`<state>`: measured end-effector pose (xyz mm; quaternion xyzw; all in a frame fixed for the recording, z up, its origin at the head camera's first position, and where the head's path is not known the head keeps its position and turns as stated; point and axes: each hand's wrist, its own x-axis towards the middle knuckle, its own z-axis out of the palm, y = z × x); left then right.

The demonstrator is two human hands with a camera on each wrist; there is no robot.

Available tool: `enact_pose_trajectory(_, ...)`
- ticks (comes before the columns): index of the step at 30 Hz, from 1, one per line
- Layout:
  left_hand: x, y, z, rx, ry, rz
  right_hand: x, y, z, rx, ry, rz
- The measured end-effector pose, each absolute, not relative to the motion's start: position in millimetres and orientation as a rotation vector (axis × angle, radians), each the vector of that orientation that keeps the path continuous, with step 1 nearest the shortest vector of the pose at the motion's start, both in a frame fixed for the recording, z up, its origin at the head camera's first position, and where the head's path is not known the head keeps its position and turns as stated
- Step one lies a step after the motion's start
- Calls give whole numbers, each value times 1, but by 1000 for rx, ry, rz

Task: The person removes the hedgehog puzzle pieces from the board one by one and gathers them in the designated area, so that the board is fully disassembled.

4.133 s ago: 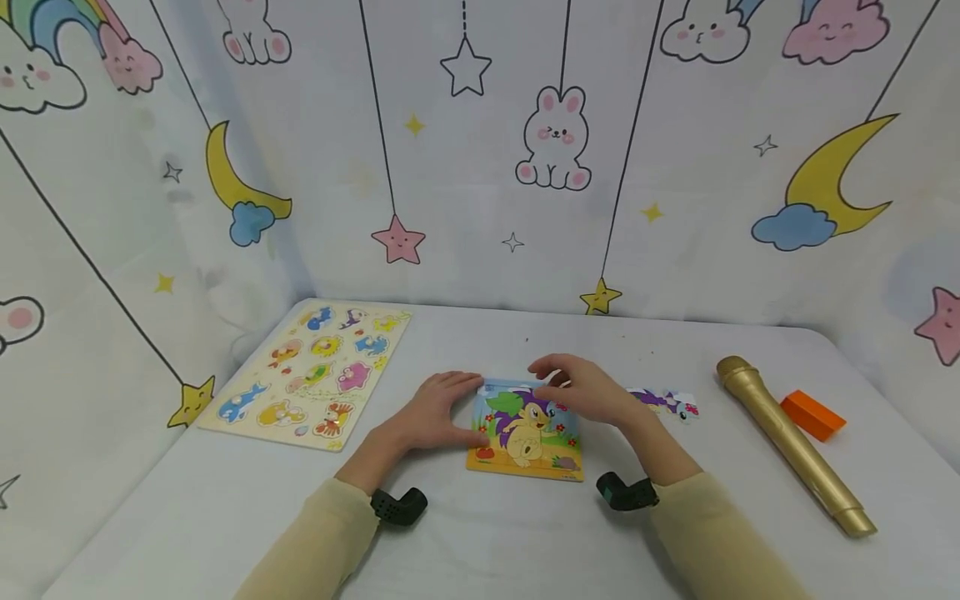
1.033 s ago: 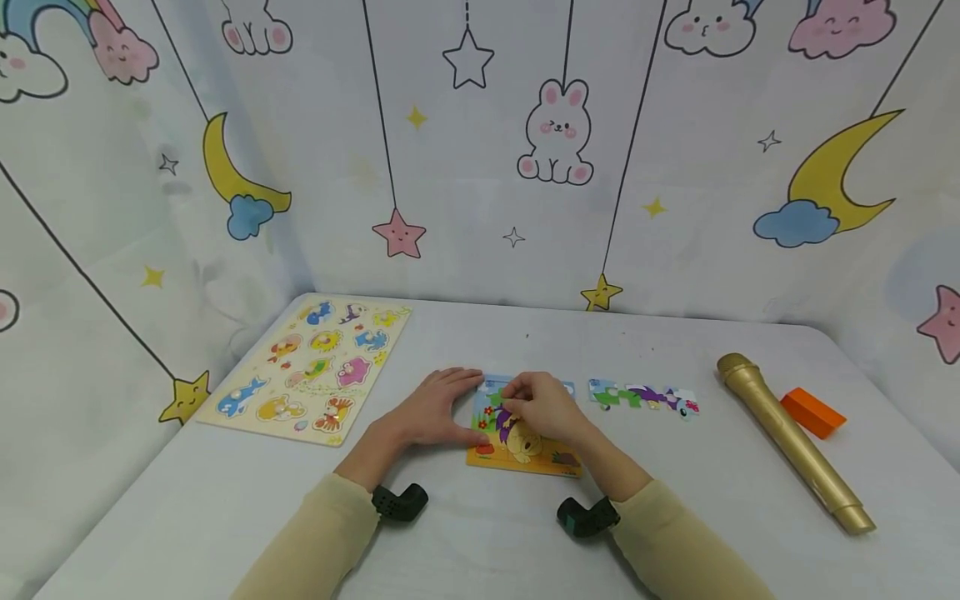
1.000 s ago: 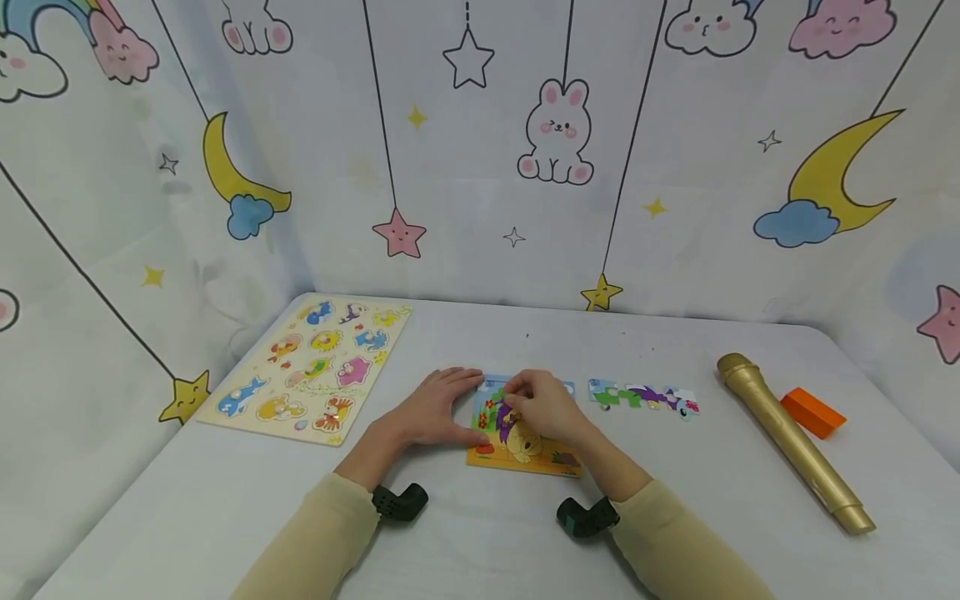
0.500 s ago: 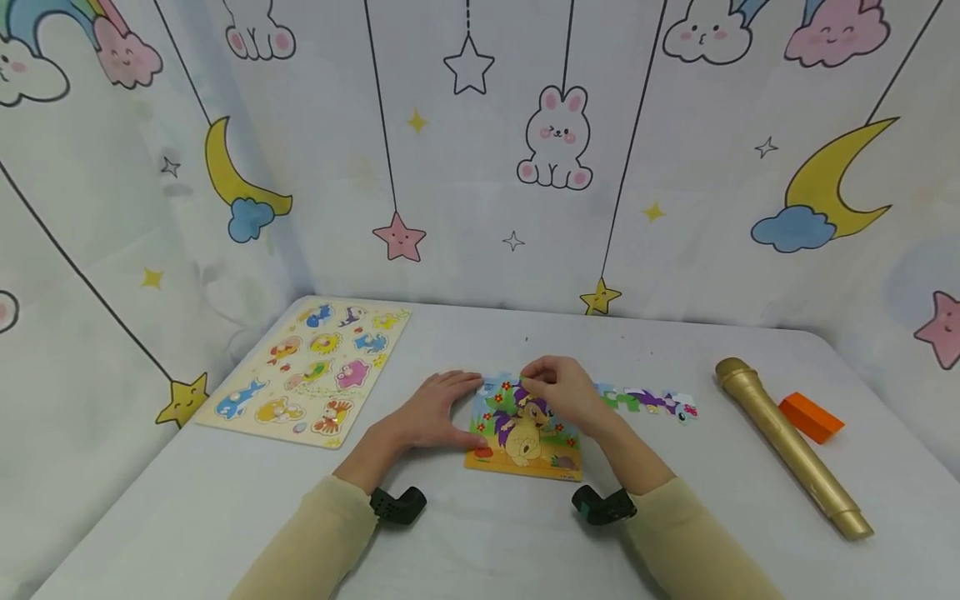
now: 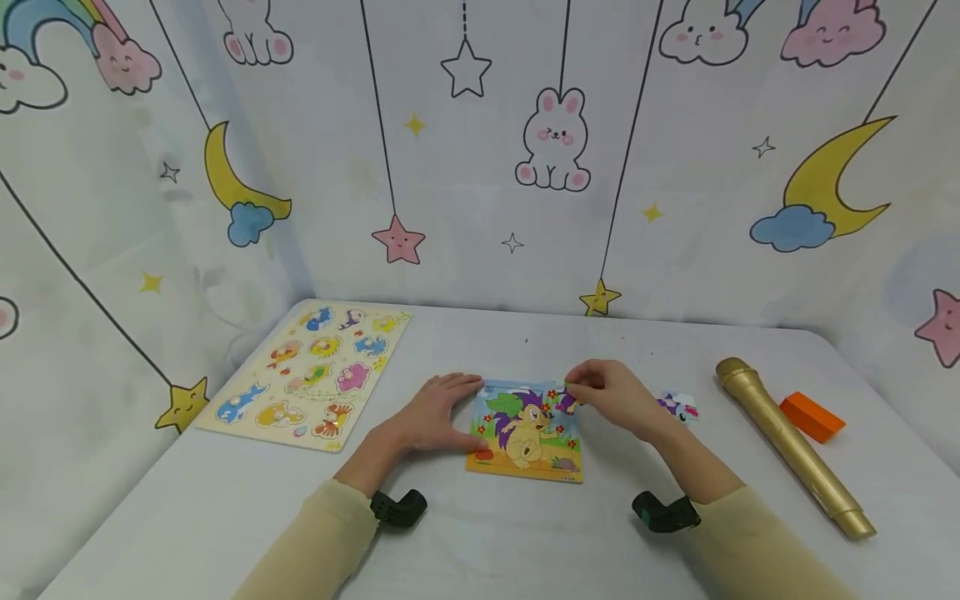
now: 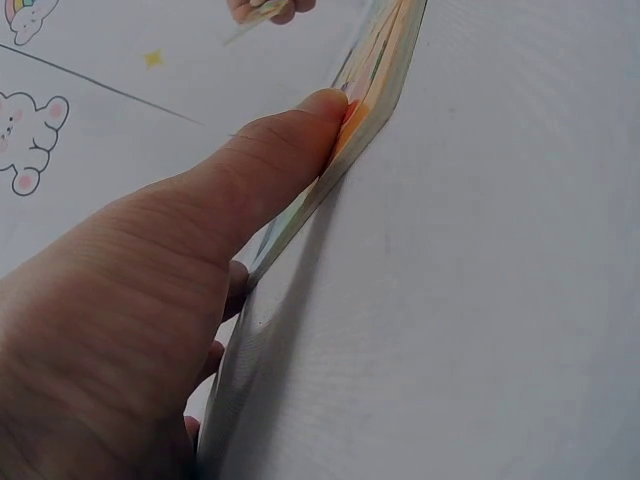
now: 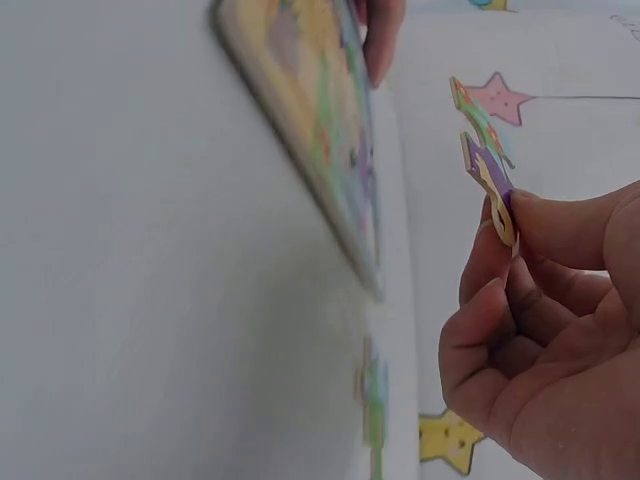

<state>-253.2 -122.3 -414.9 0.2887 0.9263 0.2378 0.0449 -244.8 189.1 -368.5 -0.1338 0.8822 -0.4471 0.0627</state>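
A square hedgehog puzzle board [image 5: 525, 433] lies on the table between both hands. The left hand [image 5: 435, 412] holds its left side, the thumb on the lower left edge; in the left wrist view the thumb of the left hand [image 6: 180, 230] presses on the board's rim [image 6: 375, 125]. The right hand [image 5: 622, 400] pinches a puzzle piece [image 5: 566, 402] at the board's upper right corner. In the right wrist view the right hand [image 7: 560, 330] grips purple and green joined pieces [image 7: 490, 175] between thumb and fingers, raised off the table and apart from the board [image 7: 300, 130].
Loose puzzle pieces [image 5: 678, 406] lie right of the right hand, partly hidden by it. A large animal puzzle board [image 5: 307, 375] lies at the left. At the right are a gold microphone [image 5: 795, 446] and an orange block [image 5: 813, 417]. A printed cloth hangs behind.
The right hand has moved from over the middle of the board to the right with a piece pinched in it, uncovering the hedgehog picture. The left hand has stayed on the board.
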Motion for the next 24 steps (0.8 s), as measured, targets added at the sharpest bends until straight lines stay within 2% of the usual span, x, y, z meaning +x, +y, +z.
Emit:
enact_pose_trajectory(11, -253, -122, -416, 889, 2824, 732, -227, 234, -380, -354, 2661, -1249)
enact_pose_trajectory(24, -252, -122, -415, 884, 2823, 748, -225, 251, -383, -410, 2724, -1112)
